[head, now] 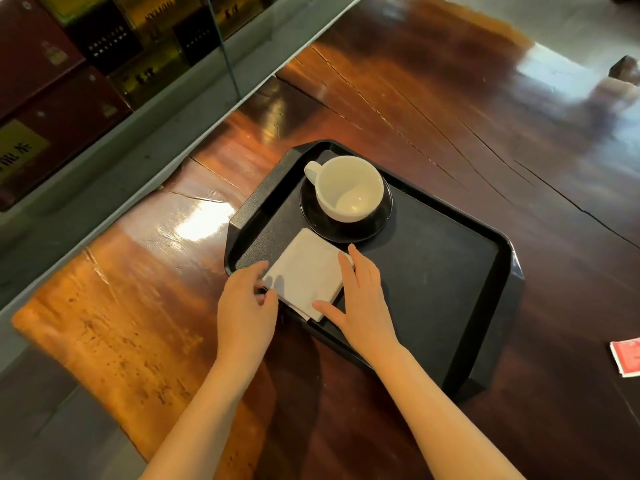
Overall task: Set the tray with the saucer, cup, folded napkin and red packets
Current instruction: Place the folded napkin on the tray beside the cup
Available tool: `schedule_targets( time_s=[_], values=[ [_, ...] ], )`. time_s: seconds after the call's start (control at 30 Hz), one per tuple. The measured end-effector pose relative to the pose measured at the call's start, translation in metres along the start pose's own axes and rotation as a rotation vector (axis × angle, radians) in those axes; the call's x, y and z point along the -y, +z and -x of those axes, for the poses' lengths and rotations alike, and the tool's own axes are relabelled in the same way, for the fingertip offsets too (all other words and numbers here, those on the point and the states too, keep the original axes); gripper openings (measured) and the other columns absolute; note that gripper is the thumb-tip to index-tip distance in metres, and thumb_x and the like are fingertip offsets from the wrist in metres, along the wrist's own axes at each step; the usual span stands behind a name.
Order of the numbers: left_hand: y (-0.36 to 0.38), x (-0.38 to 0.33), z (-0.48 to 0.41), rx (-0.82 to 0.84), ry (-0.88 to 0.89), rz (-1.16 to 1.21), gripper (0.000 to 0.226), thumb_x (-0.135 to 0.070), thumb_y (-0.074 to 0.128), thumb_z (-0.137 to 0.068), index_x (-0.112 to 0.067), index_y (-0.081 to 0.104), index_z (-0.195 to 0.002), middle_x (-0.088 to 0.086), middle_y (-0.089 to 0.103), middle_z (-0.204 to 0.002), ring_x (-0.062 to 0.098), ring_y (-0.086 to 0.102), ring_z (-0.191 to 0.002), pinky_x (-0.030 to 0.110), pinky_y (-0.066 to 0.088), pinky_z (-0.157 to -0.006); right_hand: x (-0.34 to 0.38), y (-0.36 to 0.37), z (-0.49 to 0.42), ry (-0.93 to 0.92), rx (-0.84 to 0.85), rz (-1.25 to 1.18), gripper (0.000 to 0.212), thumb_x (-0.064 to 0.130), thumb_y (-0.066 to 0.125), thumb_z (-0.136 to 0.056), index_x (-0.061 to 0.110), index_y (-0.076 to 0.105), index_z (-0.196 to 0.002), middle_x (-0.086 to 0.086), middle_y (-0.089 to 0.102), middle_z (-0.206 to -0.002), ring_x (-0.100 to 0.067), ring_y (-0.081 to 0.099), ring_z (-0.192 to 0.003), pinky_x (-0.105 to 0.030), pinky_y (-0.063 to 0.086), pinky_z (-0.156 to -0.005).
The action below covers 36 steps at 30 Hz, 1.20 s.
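Observation:
A black tray [433,271] lies on the wooden table. At its far left corner a white cup [349,188] stands on a black saucer [375,225]. A folded white napkin [304,271] lies at the tray's near left corner, partly over the rim. My left hand [246,306] touches the napkin's left edge with curled fingertips. My right hand [360,296] rests with straight fingers along the napkin's right edge, thumb on its near corner. Red packets [627,356] lie on the table at the far right edge of the view, off the tray.
The polished wooden table [450,98] stretches back and to the right. A glass display case [104,64] with dark boxes stands along the left. Grey floor [52,427] shows at the near left, past the table's edge.

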<state>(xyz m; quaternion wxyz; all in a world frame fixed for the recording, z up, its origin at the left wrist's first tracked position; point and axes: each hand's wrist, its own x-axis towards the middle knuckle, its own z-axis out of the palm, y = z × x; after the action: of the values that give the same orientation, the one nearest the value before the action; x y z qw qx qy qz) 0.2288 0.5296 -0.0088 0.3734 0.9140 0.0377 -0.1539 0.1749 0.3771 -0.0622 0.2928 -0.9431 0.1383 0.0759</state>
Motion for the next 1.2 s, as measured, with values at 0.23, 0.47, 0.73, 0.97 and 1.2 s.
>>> schedule_targets(
  time_s=[0.23, 0.47, 0.73, 0.97, 1.2],
  values=[
    [0.015, 0.008, -0.023, 0.147, 0.098, -0.215, 0.043, -0.006, 0.053, -0.089, -0.018, 0.049, -0.130, 0.003, 0.046, -0.138, 0.021, 0.031, -0.132, 0.036, 0.027, -0.109, 0.001, 0.003, 0.009, 0.039, 0.072, 0.034, 0.104, 0.065, 0.056, -0.075, 0.023, -0.006, -0.148, 0.003, -0.010, -0.158, -0.021, -0.002, -0.145, -0.038, 0.014, -0.115],
    [0.009, 0.013, -0.024, 0.145, 0.133, -0.253, 0.045, -0.005, 0.053, -0.088, -0.016, 0.047, -0.132, 0.004, 0.048, -0.137, 0.023, 0.034, -0.131, 0.038, 0.030, -0.108, 0.005, 0.007, 0.006, 0.030, 0.071, 0.029, 0.100, 0.062, 0.055, -0.078, 0.022, -0.004, -0.148, 0.001, -0.009, -0.158, -0.021, -0.001, -0.145, -0.037, 0.016, -0.114],
    [0.009, 0.011, -0.023, 0.134, 0.169, -0.318, 0.043, -0.007, 0.053, -0.089, -0.016, 0.048, -0.131, 0.005, 0.048, -0.136, 0.023, 0.034, -0.129, 0.040, 0.033, -0.108, 0.003, 0.007, 0.000, 0.005, 0.083, 0.055, 0.101, 0.064, 0.053, -0.078, 0.021, -0.006, -0.148, 0.000, -0.011, -0.158, -0.022, 0.000, -0.145, -0.039, 0.017, -0.114],
    [0.011, 0.013, -0.027, 0.146, 0.165, -0.284, 0.043, -0.005, 0.054, -0.088, -0.016, 0.049, -0.129, 0.005, 0.048, -0.135, 0.024, 0.035, -0.129, 0.041, 0.034, -0.108, 0.003, 0.007, 0.002, 0.026, 0.064, 0.031, 0.100, 0.062, 0.056, -0.078, 0.022, -0.003, -0.148, 0.001, -0.009, -0.158, -0.022, 0.002, -0.145, -0.038, 0.019, -0.114],
    [0.013, 0.012, -0.029, 0.142, 0.165, -0.272, 0.043, -0.003, 0.053, -0.087, -0.014, 0.050, -0.129, 0.007, 0.049, -0.132, 0.025, 0.034, -0.127, 0.038, 0.033, -0.103, 0.002, 0.006, 0.000, 0.009, 0.078, 0.018, 0.101, 0.061, 0.057, -0.078, 0.021, -0.005, -0.148, 0.001, -0.011, -0.158, -0.021, -0.002, -0.145, -0.038, 0.014, -0.115]
  ],
)
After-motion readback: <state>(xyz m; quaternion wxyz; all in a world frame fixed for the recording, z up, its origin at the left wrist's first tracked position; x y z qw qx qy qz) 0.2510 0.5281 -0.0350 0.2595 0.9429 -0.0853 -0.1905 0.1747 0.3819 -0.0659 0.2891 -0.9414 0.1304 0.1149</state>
